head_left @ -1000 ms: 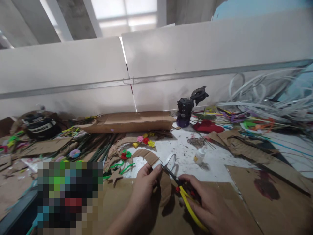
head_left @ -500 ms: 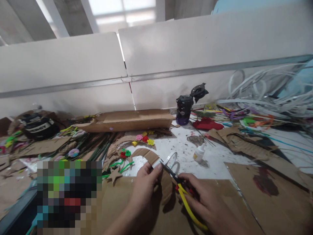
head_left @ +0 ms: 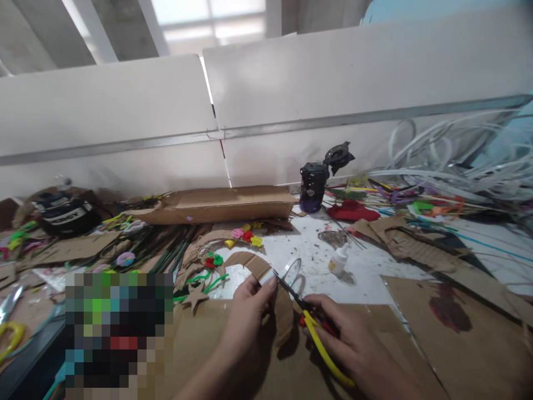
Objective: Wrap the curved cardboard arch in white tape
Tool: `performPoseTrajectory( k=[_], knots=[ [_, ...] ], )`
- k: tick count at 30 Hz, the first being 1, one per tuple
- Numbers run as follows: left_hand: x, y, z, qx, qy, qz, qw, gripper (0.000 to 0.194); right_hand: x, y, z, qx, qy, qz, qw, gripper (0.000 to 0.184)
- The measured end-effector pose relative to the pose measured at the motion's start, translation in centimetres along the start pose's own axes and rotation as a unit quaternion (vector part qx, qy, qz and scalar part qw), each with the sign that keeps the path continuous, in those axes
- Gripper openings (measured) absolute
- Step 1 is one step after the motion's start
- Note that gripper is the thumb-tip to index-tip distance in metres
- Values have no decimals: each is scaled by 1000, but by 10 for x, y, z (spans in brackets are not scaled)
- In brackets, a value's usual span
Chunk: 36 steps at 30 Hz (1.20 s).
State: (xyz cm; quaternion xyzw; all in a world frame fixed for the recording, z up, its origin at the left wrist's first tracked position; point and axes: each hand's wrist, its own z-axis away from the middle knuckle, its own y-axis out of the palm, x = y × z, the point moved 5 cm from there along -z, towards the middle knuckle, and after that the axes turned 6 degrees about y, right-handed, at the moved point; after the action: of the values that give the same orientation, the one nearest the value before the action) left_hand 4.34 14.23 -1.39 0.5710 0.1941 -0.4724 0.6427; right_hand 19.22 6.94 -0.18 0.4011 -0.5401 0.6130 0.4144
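cardboard arc (head_left: pixel 283 314) pinched by left fingers (head_left: pixel 266 289); right fingers (head_left: pixel 322 303) curled round yellow-handled scissors (head_left: pixel 320 347), blades (head_left: pixel 288 290) at edge

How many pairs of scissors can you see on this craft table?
2. A pair of yellow-handled scissors is in the person's right hand; a second pair lies at the far left edge of the view. More may be hidden behind the pixelated patch or the clutter.

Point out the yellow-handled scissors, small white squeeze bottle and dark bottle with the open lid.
Yellow-handled scissors (head_left: pixel 323 351), head view, on the yellow handle.
Small white squeeze bottle (head_left: pixel 338 262), head view, on its body.
Dark bottle (head_left: pixel 313 188), head view, on its body.
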Motion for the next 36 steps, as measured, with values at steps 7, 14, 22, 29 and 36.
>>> performPoseTrajectory(
  k=[7,14,22,29,36],
  knots=[
    [-1,1,2,-6,5,-14,1000,42,-2,-1,0,1,8,-18,1000,26],
    [-3,2,5,-37,6,-10,999,38,-1,-7,2,-8,25,7,1000,30],
    [-13,-2,3,-33,27,-2,999,29,-15,-52,17,-61,-9,355,933,30],
    [-23,2,3,-19,25,-4,1000,30,49,-55,-12,-57,-172,395,901,37],
    [-24,7,9,-17,21,11,1000,39,51,-22,-71,36,-95,153,983,44]
  ],
)
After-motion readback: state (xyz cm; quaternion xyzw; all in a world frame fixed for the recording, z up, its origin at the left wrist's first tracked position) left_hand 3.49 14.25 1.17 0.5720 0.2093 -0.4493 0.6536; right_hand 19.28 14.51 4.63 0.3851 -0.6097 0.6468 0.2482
